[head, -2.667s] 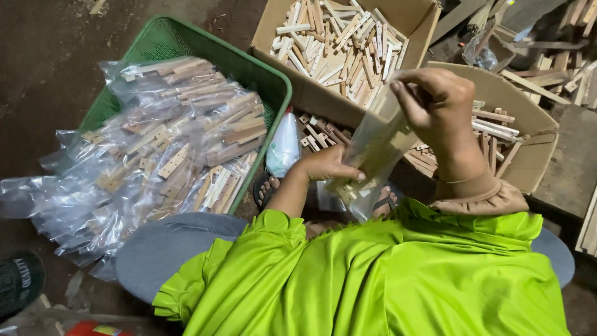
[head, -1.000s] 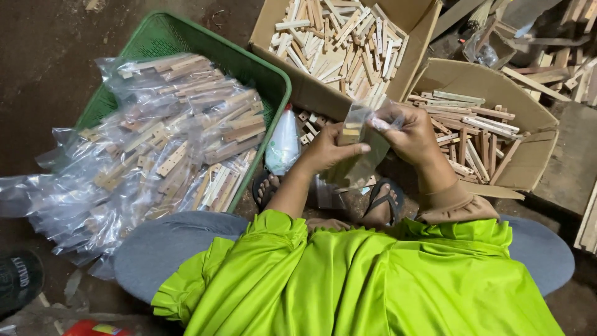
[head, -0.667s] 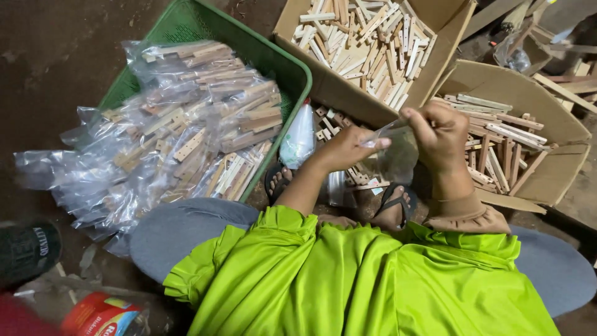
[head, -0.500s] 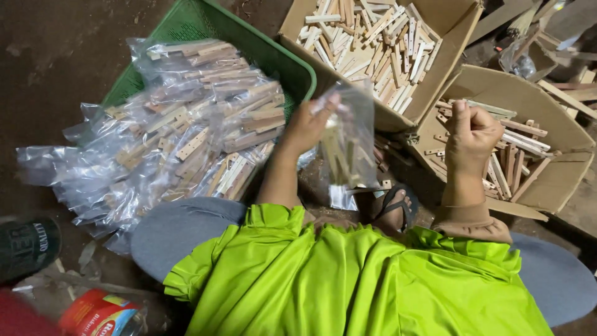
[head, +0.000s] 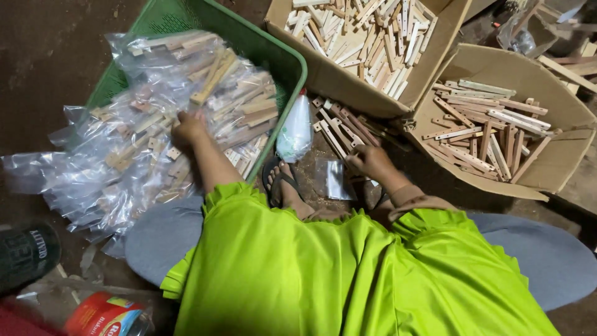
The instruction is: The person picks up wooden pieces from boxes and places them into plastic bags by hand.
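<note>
Under left hand [head: 188,127], clear stick-filled bags [head: 155,124]

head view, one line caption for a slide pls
Left hand rests on clear bags of wooden sticks in a green plastic basket; right hand reaches beside a small clear bag.

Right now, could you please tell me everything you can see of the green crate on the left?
The green crate is a plastic-looking bin with a smooth rounded rim and mesh-like perforated walls. It sits on the dark floor, set at an angle, its near corner beside a cardboard box of pale wooden pieces. It is heaped with clear plastic bags of wooden sticks that spill over its near side. The left hand rests on those bags; a small white bottle leans against the outside wall.
</note>
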